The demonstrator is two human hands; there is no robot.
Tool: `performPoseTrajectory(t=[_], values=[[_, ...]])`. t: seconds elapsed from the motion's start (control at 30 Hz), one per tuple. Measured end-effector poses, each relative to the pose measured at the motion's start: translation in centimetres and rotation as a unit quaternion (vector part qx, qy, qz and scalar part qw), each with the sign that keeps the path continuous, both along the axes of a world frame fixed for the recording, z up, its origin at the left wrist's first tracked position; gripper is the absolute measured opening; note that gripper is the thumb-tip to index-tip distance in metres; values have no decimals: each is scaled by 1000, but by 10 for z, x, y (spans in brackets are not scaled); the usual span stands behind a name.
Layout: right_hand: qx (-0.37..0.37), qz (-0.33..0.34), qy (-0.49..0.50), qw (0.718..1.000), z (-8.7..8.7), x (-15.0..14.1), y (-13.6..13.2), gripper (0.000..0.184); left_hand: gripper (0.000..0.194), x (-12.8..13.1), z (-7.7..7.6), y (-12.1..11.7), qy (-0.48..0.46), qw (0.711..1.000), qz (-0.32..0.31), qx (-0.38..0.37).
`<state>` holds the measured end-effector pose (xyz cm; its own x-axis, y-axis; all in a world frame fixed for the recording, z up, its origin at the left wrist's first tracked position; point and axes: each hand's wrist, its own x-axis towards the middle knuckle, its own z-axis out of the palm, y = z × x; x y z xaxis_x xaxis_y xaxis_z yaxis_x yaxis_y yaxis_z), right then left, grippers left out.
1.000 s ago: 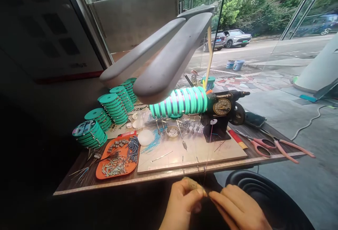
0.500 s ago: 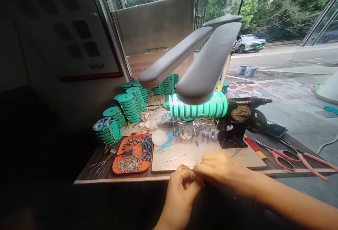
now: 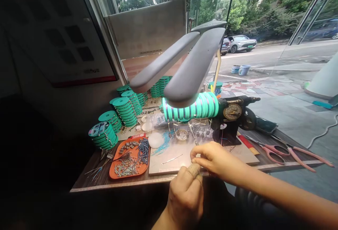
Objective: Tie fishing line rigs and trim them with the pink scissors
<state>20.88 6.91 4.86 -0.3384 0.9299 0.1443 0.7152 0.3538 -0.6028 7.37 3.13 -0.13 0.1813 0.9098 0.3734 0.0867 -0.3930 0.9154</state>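
Moving up the frame since the earlier view, my right hand (image 3: 215, 157) is holding a narrow pinch over the board (image 3: 158, 168); my left hand (image 3: 185, 192) is curling closed just below. Whether either is gripping anything, I cannot tell. Green spools (image 3: 195, 110) are sitting mid-frame; such close fingerwork is calling for steadiness

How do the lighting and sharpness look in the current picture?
Head view: the row of green spools glows brightly beneath the grey lamp; head view: the far left and lower left sink into near-black; head view: the dark ridged object at lower right looks blurred.
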Motion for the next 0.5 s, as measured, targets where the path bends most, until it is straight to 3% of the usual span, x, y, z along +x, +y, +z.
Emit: performPoseTrajectory(t=[0.1, 0.17, 0.23, 0.3, 0.33, 0.4, 0.5], values=[[-15, 1, 11, 1000, 4, 0, -2, 16, 20, -5, 8, 1, 29, 996, -89, -12], [-1, -1, 18, 1000, 5, 3, -13, 14, 16, -6, 11, 1, 34, 990, -123, -60], [47, -25, 55, 997, 1, 11, -30, 15, 15, -3, 8, 0, -10, 980, -123, -155], [71, -93, 117, 986, -11, 20, -50, 19, 17, 2, 1, -1, -63, 952, -120, -274], [50, -131, 153, 978, -20, 24, -59, 21, 18, 5, -3, -1, -78, 933, -127, -328], [-79, -170, 232, 955, -44, 27, -74, 23, 20, 11, -10, -1, -94, 903, -135, -397], [-271, -138, 392, 868, -77, 18, -85, 29, 23, 18, -13, -2, -103, 895, -134, -414]])
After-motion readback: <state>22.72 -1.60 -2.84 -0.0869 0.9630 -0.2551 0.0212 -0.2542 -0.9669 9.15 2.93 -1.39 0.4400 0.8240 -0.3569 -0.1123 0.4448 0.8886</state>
